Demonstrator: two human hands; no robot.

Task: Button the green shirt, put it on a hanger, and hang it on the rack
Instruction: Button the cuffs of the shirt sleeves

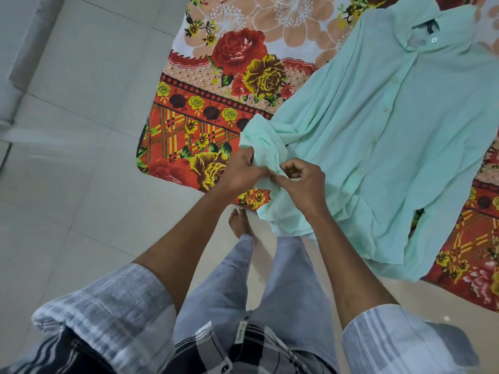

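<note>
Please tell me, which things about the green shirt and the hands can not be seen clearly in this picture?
- Head view: the cuff button, if any, is hidden by the left hand, right hand and bunched sleeve.
- The green shirt is cut off by the right edge.
- Its placket buttons are too faint to tell whether fastened.
- Hanger and rack: not in view.

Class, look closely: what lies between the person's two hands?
In the head view, a bunched fold of the green shirt, near its sleeve end, lies between the left hand and right hand; both pinch it.
</note>
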